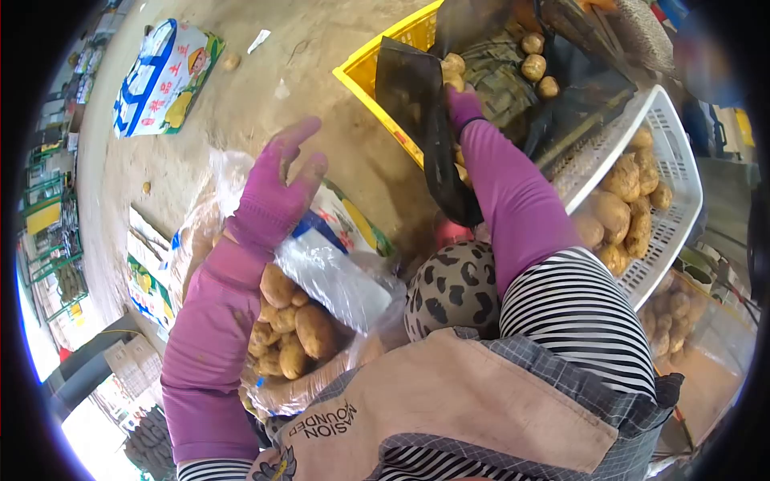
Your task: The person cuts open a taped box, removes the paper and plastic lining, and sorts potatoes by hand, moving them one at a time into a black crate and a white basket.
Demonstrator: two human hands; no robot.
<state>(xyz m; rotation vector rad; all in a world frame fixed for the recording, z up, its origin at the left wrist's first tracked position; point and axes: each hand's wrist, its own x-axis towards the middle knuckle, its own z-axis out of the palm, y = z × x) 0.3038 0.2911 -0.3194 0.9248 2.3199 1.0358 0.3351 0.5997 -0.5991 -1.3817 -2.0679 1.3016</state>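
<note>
My left hand (277,188), in a purple glove, is raised with fingers and thumb apart and holds nothing. Below it, a clear plastic-lined bag (365,301) stands with its mouth spread, and several potatoes (293,325) lie inside. My right hand (464,106), gloved the same way, reaches into a yellow crate (373,103) lined with black plastic (405,84). A potato (454,80) shows at its fingertips, which are partly hidden by the hand, with another potato (453,62) right beside it. Several more potatoes (533,67) lie on the crumpled black lining.
To the right, a white slatted crate (688,172) holds several larger potatoes (622,188). Behind it is another clear bag of potatoes (670,321). A printed potato bag (164,80) lies on the dusty floor at upper left, near one loose potato (232,62).
</note>
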